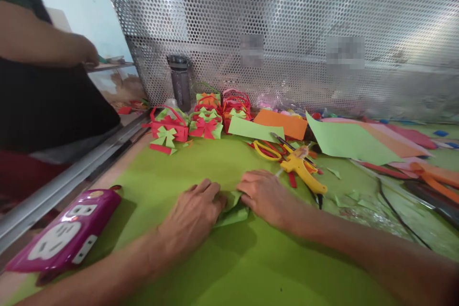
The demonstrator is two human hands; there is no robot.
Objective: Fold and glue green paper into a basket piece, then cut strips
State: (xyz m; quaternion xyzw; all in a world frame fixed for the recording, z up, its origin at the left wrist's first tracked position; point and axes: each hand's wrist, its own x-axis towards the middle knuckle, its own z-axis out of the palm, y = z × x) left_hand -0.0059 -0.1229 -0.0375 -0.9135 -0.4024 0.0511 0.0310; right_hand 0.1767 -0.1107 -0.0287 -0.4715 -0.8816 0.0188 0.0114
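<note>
Both hands meet over a small folded piece of green paper (233,215) in the middle of the table. My left hand (197,208) pinches its left end, fingers bent and closed. On the other side my right hand (267,196) grips the upper right part, its fingertips pressed on the paper. Parts of the folds are hidden under the fingers. Just right of my right hand lies a yellow glue gun (303,169), with yellow-handled scissors (267,150) behind it.
Small red and green paper baskets (170,126) with bows stand at the back left, near a grey bottle (180,83). Green sheets (351,141) and an orange sheet (283,123) lie behind. A purple power strip (68,229) sits at left. A person (46,71) stands beyond the metal rail.
</note>
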